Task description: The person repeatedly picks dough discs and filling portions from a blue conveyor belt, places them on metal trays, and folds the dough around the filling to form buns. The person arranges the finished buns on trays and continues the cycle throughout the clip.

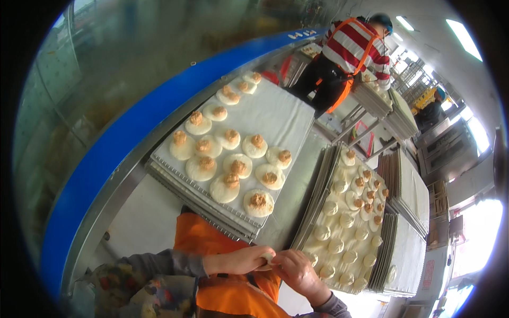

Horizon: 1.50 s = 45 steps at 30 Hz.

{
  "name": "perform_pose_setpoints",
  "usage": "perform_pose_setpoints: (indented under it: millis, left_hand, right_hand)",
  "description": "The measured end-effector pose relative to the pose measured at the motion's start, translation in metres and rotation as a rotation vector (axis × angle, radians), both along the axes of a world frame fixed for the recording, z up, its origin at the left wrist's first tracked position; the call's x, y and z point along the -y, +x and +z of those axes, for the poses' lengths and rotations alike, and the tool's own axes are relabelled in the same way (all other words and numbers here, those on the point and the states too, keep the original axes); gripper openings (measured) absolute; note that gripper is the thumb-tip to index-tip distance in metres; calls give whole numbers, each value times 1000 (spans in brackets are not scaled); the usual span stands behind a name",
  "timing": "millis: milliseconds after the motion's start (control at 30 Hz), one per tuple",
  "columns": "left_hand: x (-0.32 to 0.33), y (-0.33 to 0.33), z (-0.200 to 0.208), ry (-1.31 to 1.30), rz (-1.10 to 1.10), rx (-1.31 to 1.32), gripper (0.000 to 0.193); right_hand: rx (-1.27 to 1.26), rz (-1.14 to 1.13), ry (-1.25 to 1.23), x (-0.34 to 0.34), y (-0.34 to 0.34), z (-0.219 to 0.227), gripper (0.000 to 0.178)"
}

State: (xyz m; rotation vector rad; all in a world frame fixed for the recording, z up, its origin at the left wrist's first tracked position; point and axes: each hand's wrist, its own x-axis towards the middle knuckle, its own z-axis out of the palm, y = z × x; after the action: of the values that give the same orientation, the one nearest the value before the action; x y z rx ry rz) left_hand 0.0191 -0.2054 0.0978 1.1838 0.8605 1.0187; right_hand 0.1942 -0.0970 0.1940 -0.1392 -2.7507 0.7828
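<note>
Close to my body, my left hand (239, 261) is closed around a small pale dough bun (267, 258). The fingers of my right hand (298, 271) are pinched at the bun's edge; most of the bun is hidden by both hands. Just beyond them, a lined tray (281, 108) carries several flat dough rounds (200, 167), each with a lump of brown filling (258, 200). To the right, a second tray (313, 249) holds closed, pleated buns (336, 245) in its near part and filled open rounds (367, 211) farther back.
A blue-edged conveyor (124, 114) runs along the left. Stacked trays (395, 254) stand at the right, beside the bun tray. Farther off, a person in a striped top (350, 47) bends over another table with trays (371, 95). A second person (432, 114) is in the background.
</note>
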Motion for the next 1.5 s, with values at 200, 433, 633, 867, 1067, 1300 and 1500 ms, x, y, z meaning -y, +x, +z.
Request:
perform_pose_setpoints:
  millis: [200,433,633,867,1067,1300,1500]
  left_hand:
    - [10,11,13,-23,359,39,33]
    - [14,17,18,206,496,-155,30]
    - [7,7,28,149,355,-268,26]
    - [3,14,24,-442,319,456,39]
    - [-9,34,22,64,593,216,47]
    - [-10,20,23,32,500,125,50]
    - [-6,13,30,-59,418,317,44]
  right_hand:
    - [28,-145,-98,-6,-3,-6,27]
    - [14,-165,-147,-6,-8,6,29]
    - [4,-45,81,-3,-10,8,29]
    - [3,-177,27,-6,-8,1,28]
    - [-63,-137,83,-10,-7,13,23]
    - [-62,-93,148,-13,-6,16,23]
    - [-74,-112,115,-12,-8,13,23]
